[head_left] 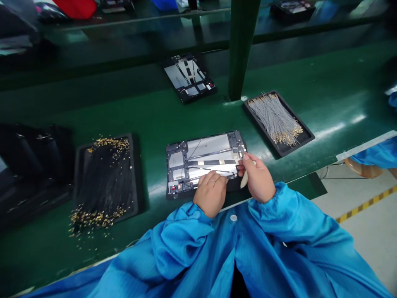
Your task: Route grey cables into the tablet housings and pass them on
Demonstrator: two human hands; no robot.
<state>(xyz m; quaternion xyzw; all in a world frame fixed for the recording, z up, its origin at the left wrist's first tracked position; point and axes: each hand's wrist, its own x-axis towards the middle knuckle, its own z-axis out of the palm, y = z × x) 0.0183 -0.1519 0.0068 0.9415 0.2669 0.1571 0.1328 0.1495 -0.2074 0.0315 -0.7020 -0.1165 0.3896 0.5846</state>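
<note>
An opened tablet back (pixel 204 159) with silver panels and thin cables lies on the green bench in front of me. My left hand (pixel 211 192) rests on its near edge with the fingers curled down onto the surface. My right hand (pixel 257 177) is at the tablet's right end, closed round a small pale stick-like tool (pixel 244 180), its fingertips touching the corner area. Both sleeves are bright blue.
A black tray of black wires with gold ends (pixel 105 180) sits to the left. A black tray of grey wires (pixel 277 120) sits to the right. A second open tablet (pixel 189 78) lies farther back, next to a green post (pixel 242 45). Dark bins (pixel 27 165) stand at far left.
</note>
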